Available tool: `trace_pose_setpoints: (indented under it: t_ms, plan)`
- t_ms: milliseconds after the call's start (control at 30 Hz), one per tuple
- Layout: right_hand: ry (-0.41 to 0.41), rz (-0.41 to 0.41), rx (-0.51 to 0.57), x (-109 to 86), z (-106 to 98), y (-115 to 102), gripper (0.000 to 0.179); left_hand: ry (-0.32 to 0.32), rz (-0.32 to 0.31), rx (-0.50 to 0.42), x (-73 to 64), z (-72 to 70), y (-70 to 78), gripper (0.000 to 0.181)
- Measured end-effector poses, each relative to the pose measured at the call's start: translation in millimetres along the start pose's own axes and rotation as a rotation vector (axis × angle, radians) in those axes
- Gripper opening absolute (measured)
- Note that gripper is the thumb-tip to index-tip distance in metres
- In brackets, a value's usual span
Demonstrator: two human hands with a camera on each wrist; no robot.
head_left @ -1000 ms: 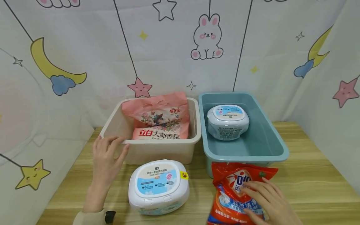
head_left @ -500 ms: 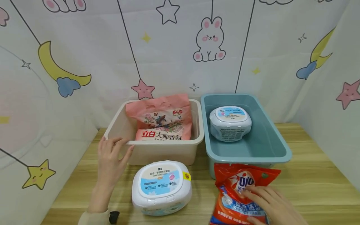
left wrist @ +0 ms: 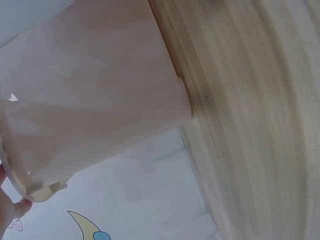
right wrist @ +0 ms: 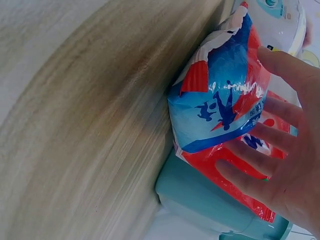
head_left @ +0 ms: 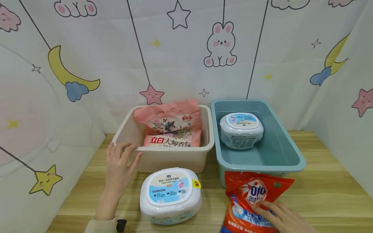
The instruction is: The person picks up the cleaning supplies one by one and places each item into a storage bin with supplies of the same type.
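My left hand (head_left: 120, 165) grips the front left rim of a white plastic bin (head_left: 172, 160), its fingers over the edge and thumb at the front wall. Inside that bin stands a pink laundry detergent bag (head_left: 172, 124). My right hand (head_left: 281, 215) lies against a red and blue laundry powder bag (head_left: 250, 218); in the right wrist view its fingers are fairly straight and spread along the bag. The bag leans near a blue-green bin (head_left: 262, 167), partly covered by the hand and cut by the frame edge. A white lidded tub (head_left: 170, 197) sits between my hands.
Another white lidded tub (head_left: 242, 131) is inside the blue-green bin, toward its back left. The two bins stand side by side on a wood-grain table (head_left: 326, 191). A cloth printed with stars and a rabbit (head_left: 220, 43) hangs behind.
The head view has shifted, so everything appears slightly lower and farther right. Both hands keep about the same places on the bin and the powder bag.
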State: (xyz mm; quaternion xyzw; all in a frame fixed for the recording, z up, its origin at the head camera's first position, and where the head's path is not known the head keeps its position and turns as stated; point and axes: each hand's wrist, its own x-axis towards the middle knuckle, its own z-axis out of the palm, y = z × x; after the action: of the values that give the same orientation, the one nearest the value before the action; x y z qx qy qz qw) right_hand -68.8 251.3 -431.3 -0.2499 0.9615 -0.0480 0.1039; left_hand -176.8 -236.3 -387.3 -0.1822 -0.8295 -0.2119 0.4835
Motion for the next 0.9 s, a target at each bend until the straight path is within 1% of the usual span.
trace_pose_setpoints:
  t_ms: [67,200,300,467,733,800,900]
  plan:
    - [-0.012,0.005,0.017,0.6,1.8,1.0,0.084,0.001,0.006,0.003,0.1,0.2,-0.2,0.047]
    - [-0.039,-0.015,0.033,2.1,5.3,2.3,0.082,0.005,0.016,0.010,-0.1,0.5,-0.5,0.045]
    - [-0.043,-0.034,0.000,2.3,8.5,1.0,0.084,0.007,0.016,0.011,-0.2,0.3,-0.6,0.045]
    - [0.001,-0.044,-0.068,0.5,13.7,-3.9,0.086,0.004,0.007,0.006,0.1,0.2,0.0,0.046]
    - [0.111,-0.108,-0.154,-2.6,18.5,-8.3,0.085,0.008,-0.007,-0.014,0.3,0.3,1.2,0.047]
    - [0.104,-0.097,-0.160,-3.0,18.8,-9.4,0.085,0.008,-0.010,-0.022,0.0,0.7,1.3,0.047]
    - [0.062,-0.059,-0.150,-2.1,18.6,-11.2,0.088,0.008,-0.016,-0.029,-0.4,1.0,1.3,0.047]
